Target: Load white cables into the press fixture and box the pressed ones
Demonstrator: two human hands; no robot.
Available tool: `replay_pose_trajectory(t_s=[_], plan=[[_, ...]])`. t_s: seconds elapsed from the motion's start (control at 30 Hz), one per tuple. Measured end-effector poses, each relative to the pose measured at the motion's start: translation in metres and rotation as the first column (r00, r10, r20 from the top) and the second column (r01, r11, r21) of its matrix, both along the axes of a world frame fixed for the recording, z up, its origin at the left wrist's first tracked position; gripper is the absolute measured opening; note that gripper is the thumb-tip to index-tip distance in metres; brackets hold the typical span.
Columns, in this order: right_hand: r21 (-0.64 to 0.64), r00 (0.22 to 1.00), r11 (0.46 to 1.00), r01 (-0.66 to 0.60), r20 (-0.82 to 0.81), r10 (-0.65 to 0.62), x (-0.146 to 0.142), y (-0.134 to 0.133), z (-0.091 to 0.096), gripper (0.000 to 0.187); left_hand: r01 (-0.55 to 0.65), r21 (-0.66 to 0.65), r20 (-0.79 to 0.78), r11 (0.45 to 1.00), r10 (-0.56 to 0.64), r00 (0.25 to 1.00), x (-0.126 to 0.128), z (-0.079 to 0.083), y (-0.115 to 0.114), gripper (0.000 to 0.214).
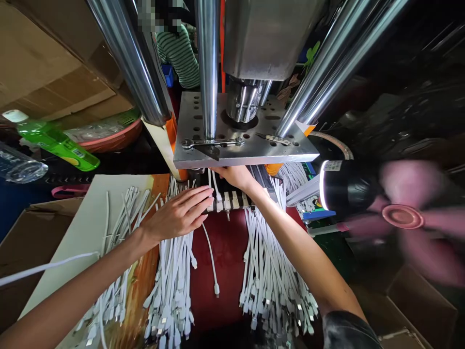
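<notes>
- Where your forearms come in from the bottom edge, bundles of white cables (pixel 271 276) hang down over the dark red front, and one loose cable (pixel 212 264) dangles between them.
- Your left hand (pixel 181 215) lies flat, palm down, fingers straight and pressed together, their tips touching the row of cable ends in the jig (pixel 228 199).
- More white cables lie on the pale board (pixel 78 228) just left of that hand.
- Your right hand (pixel 236 177) reaches under the metal plate (pixel 247 150); you cannot tell how its fingers sit, since the plate's edge hides them.
- On the plate rests a wrench (pixel 212 142), with steel columns (pixel 208 68) rising around it.
- To the right a lamp (pixel 345 186) glows beside a blurred pink fan (pixel 403 215).
- Far left lies a green bottle (pixel 54 140); behind the press, a person's striped sleeve (pixel 179 53) shows.
</notes>
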State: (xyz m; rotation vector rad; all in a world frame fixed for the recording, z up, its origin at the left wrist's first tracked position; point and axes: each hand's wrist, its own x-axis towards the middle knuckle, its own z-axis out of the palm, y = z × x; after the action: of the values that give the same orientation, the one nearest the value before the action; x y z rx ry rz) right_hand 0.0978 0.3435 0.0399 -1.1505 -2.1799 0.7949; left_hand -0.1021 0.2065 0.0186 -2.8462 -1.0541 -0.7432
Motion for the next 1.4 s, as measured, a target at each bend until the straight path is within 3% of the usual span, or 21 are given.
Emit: replay_pose_trajectory(t_s=[0.27, 0.47, 0.6, 0.7, 0.8, 0.87, 0.93, 1.07, 1.23, 1.4], plan=[[0.010, 0.996, 0.996, 0.087, 0.022, -0.087, -0.005, 0.005, -0.001, 0.032, -0.089, -0.009, -0.052, 0.996, 0.089, 0.995, 0.002, 0.000, 0.001, 0.043], [-0.030, 0.999, 0.999, 0.028, 0.017, -0.027, 0.003, 0.001, 0.001, 0.036, -0.214, 0.002, -0.136, 0.977, 0.212, 0.968, 0.021, 0.007, -0.009, 0.039], [0.048, 0.992, 0.996, 0.073, 0.100, -0.078, 0.001, -0.005, 0.010, 0.028, -0.258, 0.014, -0.145, 0.966, 0.258, 0.955, 0.029, 0.007, -0.015, 0.044], [0.107, 0.982, 0.989, 0.107, 0.143, -0.121, 0.010, -0.029, 0.019, 0.027, -0.331, 0.049, -0.163, 0.942, 0.335, 0.928, 0.038, 0.004, -0.021, 0.043], [0.175, 0.948, 0.985, 0.006, 0.314, -0.061, 0.024, -0.069, 0.027, 0.035, -0.350, 0.046, -0.170, 0.936, 0.353, 0.920, 0.045, 0.003, -0.026, 0.051], [0.195, 0.869, 0.979, -0.063, 0.493, -0.042, 0.028, -0.092, 0.031, 0.042, -0.355, 0.002, -0.166, 0.935, 0.351, 0.922, 0.047, 0.006, -0.024, 0.056], [0.203, 0.782, 0.978, -0.051, 0.617, -0.088, 0.023, -0.100, 0.034, 0.047, -0.372, -0.034, -0.154, 0.928, 0.363, 0.919, 0.047, 0.012, -0.015, 0.057], [0.206, 0.727, 0.978, 0.021, 0.669, -0.157, 0.000, -0.077, 0.035, 0.049, -0.402, -0.029, -0.159, 0.915, 0.393, 0.906, 0.041, 0.022, 0.016, 0.058], [0.240, 0.750, 0.971, 0.025, 0.637, -0.176, -0.013, -0.038, 0.027, 0.042, -0.443, -0.004, -0.217, 0.897, 0.431, 0.876, 0.033, 0.024, 0.052, 0.051], [0.268, 0.775, 0.963, 0.021, 0.605, -0.185, -0.022, -0.012, 0.023, 0.042, -0.494, -0.010, -0.185, 0.869, 0.484, 0.855, 0.032, 0.027, 0.071, 0.046]])
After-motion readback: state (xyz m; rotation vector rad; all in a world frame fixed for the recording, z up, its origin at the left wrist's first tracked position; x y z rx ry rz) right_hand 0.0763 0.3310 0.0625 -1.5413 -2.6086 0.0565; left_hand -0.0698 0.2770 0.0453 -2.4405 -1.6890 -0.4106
